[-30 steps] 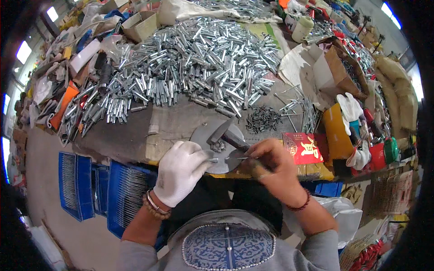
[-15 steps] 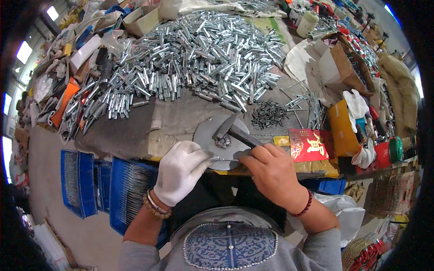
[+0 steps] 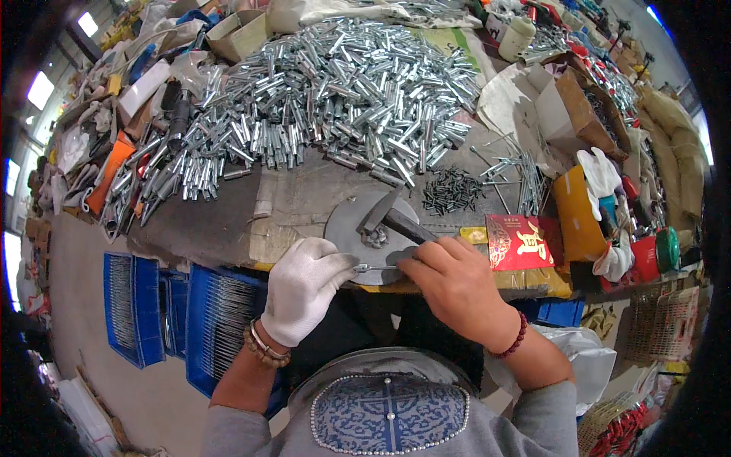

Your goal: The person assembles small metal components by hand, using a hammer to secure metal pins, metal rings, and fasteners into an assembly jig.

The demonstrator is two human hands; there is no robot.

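Observation:
My left hand [image 3: 301, 289], in a white glove, pinches the left end of a thin metal rod [image 3: 378, 267] at the bench's near edge. My bare right hand [image 3: 464, 286] has its fingertips at the rod's other end. The same hand is closed on the handle of a hammer [image 3: 410, 226], whose dark head points away from me, above a round grey metal plate [image 3: 343, 225]. A small lumpy metal piece [image 3: 374, 238] sits mid-plate under the hammer. My fingers hide both rod ends.
Beyond the plate lies a large heap of shiny metal sleeves [image 3: 343, 91]. Small black pins [image 3: 451, 190], long thin rods [image 3: 525, 183] and a red envelope [image 3: 521, 244] lie to the right. Blue bins [image 3: 221, 320] holding rods stand lower left. An open cardboard box [image 3: 582, 114] stands far right.
My right hand and the rod have shifted very slightly left. Both hands keep their hold, and the hammer stays nearly in place over the plate.

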